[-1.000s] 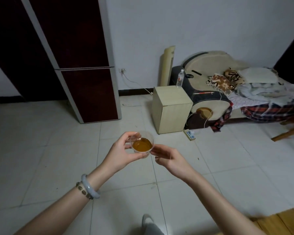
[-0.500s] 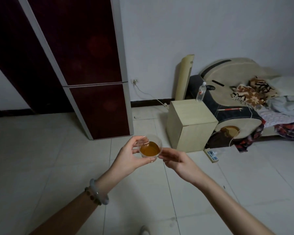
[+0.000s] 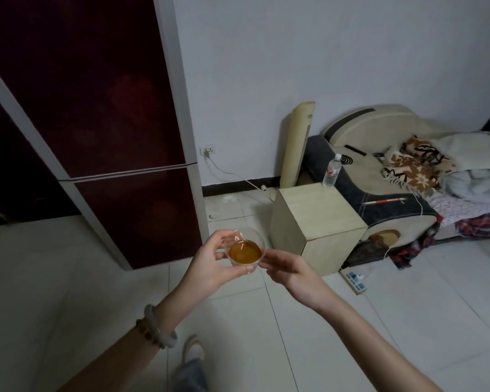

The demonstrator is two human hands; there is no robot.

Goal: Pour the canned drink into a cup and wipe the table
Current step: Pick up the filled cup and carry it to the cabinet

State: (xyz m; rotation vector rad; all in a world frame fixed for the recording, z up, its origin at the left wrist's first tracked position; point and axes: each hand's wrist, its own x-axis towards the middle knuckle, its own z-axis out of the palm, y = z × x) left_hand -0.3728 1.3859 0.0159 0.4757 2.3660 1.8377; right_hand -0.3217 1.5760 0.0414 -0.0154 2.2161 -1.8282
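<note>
A clear plastic cup [image 3: 245, 251] holding amber drink hangs in the air in front of me, above the tiled floor. My left hand [image 3: 210, 264] wraps its left side, thumb near the rim. My right hand [image 3: 289, 271] touches the cup's right side with its fingertips. The cup stays upright and the liquid is level. No can, cloth or table is in view.
A dark red fridge [image 3: 119, 154] stands ahead on the left. A pale wooden box [image 3: 320, 224] with a water bottle [image 3: 332, 171] on it sits ahead on the right, beside a sofa [image 3: 379, 154] piled with blankets. A power strip [image 3: 355, 281] lies on the floor. My foot [image 3: 193, 349] shows below.
The view has swung left and closer to the fridge and the box. Both hands keep the cup held between them at the same spot in front of me.
</note>
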